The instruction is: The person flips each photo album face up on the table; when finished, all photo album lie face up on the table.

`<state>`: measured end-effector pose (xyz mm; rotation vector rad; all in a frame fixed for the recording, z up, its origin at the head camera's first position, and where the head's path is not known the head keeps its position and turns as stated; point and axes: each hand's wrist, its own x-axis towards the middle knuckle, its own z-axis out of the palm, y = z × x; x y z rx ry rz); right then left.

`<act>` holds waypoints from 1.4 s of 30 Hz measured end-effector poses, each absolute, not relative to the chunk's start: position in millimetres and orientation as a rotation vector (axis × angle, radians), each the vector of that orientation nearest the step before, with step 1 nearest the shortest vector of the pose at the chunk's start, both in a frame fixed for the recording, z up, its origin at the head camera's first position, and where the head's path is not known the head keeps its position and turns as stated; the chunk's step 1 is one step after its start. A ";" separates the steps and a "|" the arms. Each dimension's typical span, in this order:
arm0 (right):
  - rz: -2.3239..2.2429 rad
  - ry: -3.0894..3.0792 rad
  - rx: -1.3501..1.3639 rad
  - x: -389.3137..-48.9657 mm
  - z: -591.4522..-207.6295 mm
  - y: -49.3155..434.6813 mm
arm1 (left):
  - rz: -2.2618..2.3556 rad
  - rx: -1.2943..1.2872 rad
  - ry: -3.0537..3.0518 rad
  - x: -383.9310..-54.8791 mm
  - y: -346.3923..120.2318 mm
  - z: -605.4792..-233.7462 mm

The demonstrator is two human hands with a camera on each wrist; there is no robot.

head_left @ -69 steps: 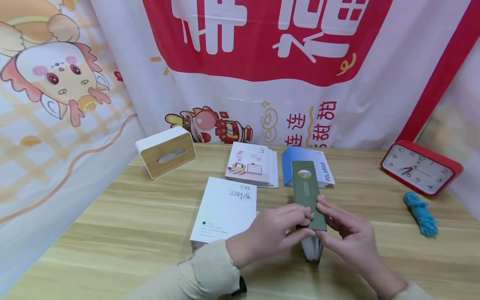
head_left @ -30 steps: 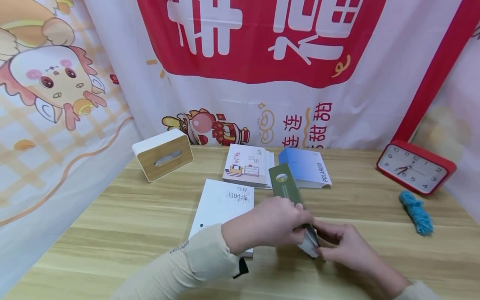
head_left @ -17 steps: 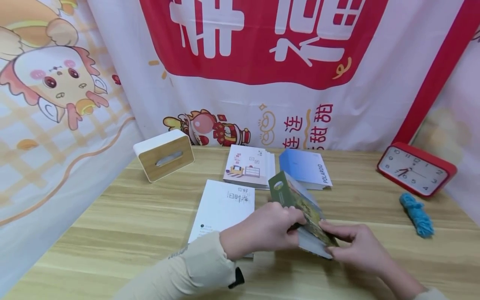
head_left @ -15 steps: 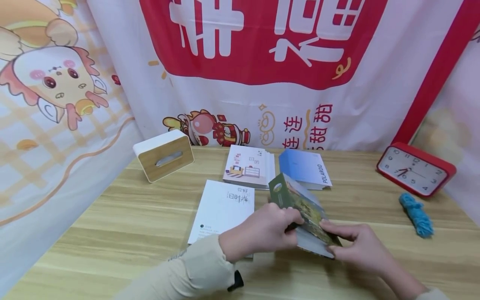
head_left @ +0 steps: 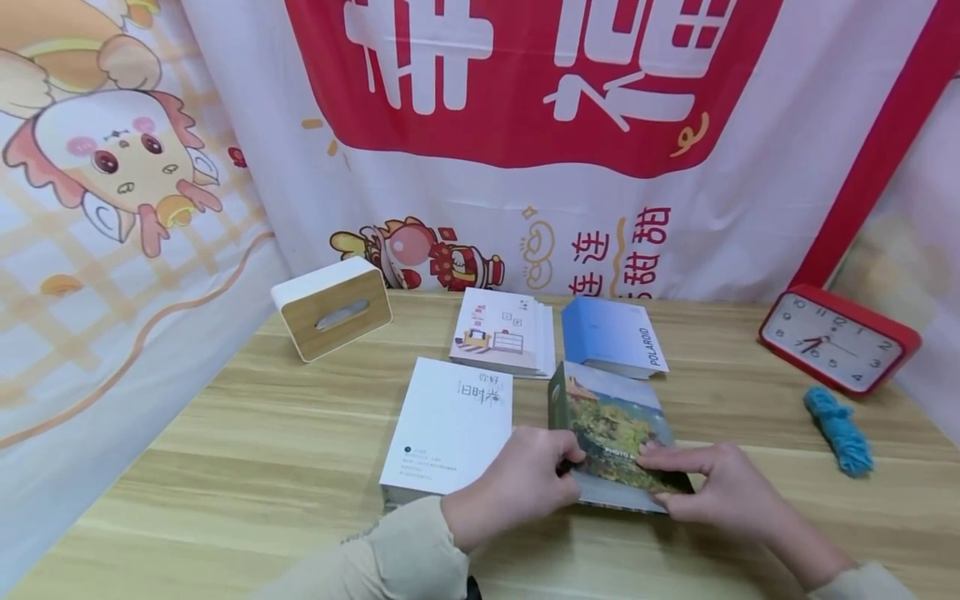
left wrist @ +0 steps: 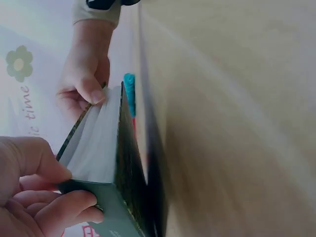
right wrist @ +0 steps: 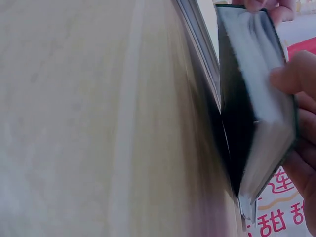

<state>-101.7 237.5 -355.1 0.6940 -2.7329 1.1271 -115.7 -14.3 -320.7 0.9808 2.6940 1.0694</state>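
Note:
A thick photo album (head_left: 611, 421) with a green spine and landscape cover is held between both hands, front cover up, low over the table. My left hand (head_left: 521, 479) grips it at the near end of the spine. My right hand (head_left: 723, 487) pinches its near right corner, fingers on the cover. In the left wrist view, the page edges of the album (left wrist: 98, 143) show between the covers, slightly spread. The right wrist view has the right thumb (right wrist: 291, 76) against the album's page edges. A narrow gap or shadow lies under the album there; contact with the table cannot be told.
Left of the album lies a thick white book (head_left: 450, 425). Behind stand a stack of illustrated white books (head_left: 498, 329) and a blue-and-white POLAROID box-like album (head_left: 615, 333). A tissue box (head_left: 333, 308) sits back left. At right are a red clock (head_left: 836, 337) and blue yarn (head_left: 840, 429).
The album was upright, spine up, with both hands on it. It has been tipped to the right and lowered, so its front cover now faces up. Both hands stay on it.

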 end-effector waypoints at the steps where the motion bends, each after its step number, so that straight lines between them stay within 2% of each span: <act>1: 1.130 -2.741 0.727 -102.5 -355.6 237.9 | 1.068 0.968 2.691 -115.0 -14.3 -322.8; 13: 1.062 -2.758 0.979 -116.2 -359.3 239.5 | 1.059 0.852 2.672 -114.4 -13.2 -332.3; 26: 0.880 -2.870 0.925 -105.9 -354.9 230.2 | 0.977 0.908 2.623 -115.1 -28.2 -330.5; 35: 0.942 -2.904 0.969 -97.9 -348.5 226.8 | 0.971 0.817 2.524 -118.5 -46.0 -324.8; 39: 1.054 -2.939 0.918 -97.1 -344.5 228.4 | 0.924 0.865 2.518 -118.7 -54.8 -318.0; 42: 0.956 -2.939 0.849 -96.8 -336.0 231.0 | 0.908 0.958 2.552 -119.6 -66.7 -308.5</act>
